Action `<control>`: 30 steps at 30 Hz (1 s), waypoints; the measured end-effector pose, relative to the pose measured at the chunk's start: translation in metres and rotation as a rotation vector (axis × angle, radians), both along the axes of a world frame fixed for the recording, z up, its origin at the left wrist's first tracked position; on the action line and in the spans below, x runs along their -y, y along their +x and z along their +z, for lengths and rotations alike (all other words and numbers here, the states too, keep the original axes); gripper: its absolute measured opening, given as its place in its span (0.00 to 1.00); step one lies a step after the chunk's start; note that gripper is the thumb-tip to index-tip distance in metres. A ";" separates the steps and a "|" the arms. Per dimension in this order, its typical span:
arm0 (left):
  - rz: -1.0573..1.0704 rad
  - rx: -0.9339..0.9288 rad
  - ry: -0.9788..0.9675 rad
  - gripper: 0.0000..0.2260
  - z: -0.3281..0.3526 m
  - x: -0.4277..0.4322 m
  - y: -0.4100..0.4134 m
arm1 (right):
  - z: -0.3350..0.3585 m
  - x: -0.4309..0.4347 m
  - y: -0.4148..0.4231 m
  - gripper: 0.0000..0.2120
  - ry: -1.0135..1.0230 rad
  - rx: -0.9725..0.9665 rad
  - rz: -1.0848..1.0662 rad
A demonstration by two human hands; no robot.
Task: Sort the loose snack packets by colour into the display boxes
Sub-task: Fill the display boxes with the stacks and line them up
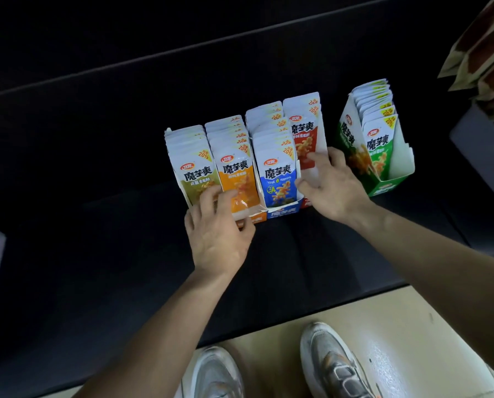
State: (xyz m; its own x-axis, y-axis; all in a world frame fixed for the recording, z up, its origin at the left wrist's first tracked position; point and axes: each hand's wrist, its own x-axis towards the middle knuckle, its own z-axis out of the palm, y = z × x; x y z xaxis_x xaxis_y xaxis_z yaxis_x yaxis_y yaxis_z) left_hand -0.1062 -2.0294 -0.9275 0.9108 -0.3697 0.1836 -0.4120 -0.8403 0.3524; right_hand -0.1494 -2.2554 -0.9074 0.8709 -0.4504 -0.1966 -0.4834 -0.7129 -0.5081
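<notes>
Snack packets, glossy white foil pouches with coloured lower halves, already stand upright in five cardboard display boxes on the dark tabletop (pixel 96 225); I see none lying loose. Four boxes sit pressed side by side at the centre: olive-green packets (pixel 192 170) at nine o'clock of the group, then orange packets (pixel 235 173), blue packets (pixel 277 173), and red packets (pixel 303 133) at three o'clock. A bright green display box (pixel 383 185) with its own green packets (pixel 379 145) stands apart, further toward three o'clock.

The left hand (pixel 220 234) rests on the front of the olive and orange boxes, fingers slightly spread and curled over their low front lips, pressing rather than clamped on any packet. The right hand (pixel 329 185) has its fingers apart, fingertips touching the red box's front and the blue box's side wall; it grips nothing.

Sorting looks close to finished, with the hands seemingly squaring up the row. The risks, as I judge them:
- Pushing the light cardboard boxes from the front could tip one backward, spilling slippery packets toward twelve o'clock.
- Uneven pressure could skew the row so tall packets fan over into a neighbouring colour.
- The torn-looking orange front lip may buckle, letting packets slide out toward six o'clock.
</notes>
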 end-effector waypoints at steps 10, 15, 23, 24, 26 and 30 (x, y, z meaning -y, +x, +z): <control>-0.044 0.068 -0.087 0.23 0.019 0.017 -0.004 | 0.010 0.033 -0.050 0.27 -0.356 0.177 -0.083; -0.199 -0.011 -0.143 0.21 0.022 0.064 -0.024 | -0.002 0.054 -0.072 0.29 -0.357 -0.004 -0.067; -0.327 -0.156 -0.131 0.18 0.012 0.107 -0.038 | 0.004 0.034 -0.082 0.17 -0.226 0.029 0.123; -0.325 -0.167 -0.141 0.17 0.011 0.110 -0.038 | 0.008 0.031 -0.085 0.15 -0.186 0.037 0.144; -0.332 -0.185 -0.154 0.16 0.008 0.115 -0.040 | 0.016 0.033 -0.091 0.11 -0.165 0.088 0.104; -0.363 -0.205 -0.120 0.15 0.006 0.119 -0.041 | 0.026 0.057 -0.083 0.23 -0.476 0.356 0.034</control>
